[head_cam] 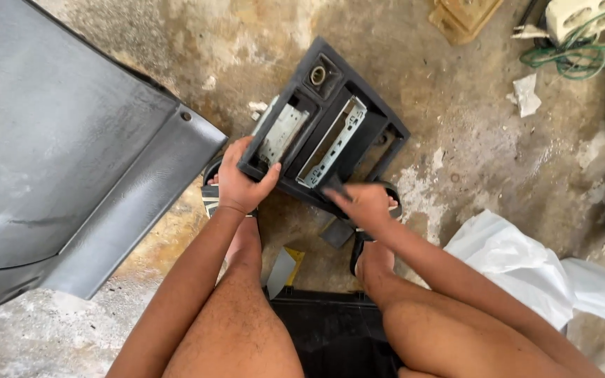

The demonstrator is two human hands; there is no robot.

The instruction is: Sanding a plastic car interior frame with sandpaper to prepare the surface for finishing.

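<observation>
Black plastic console (330, 119) lies on the concrete floor (456, 140) just above frame centre, tilted toward 1 o'clock, two metal brackets (334, 140) inside its bays. Left hand (241, 180) clamped on the console's near-left corner, thumb over the front edge. Right hand (364, 203) closed around a thin dark tool (337, 187), tip touching the console's lower edge; what kind of tool, cannot tell. Person squats, feet in sandals just below the console.

Grey body panel (71, 154) at 9 o'clock. White plastic sheet (526, 266) at 4 o'clock. Green wire (582, 52) at 2 o'clock.

Risks, as judged: tool could slip off the smooth plastic and jab the left thumb, which sits close by. Hard prying may crack the thin frame. One-corner grip may let the console pivot on the floor.
</observation>
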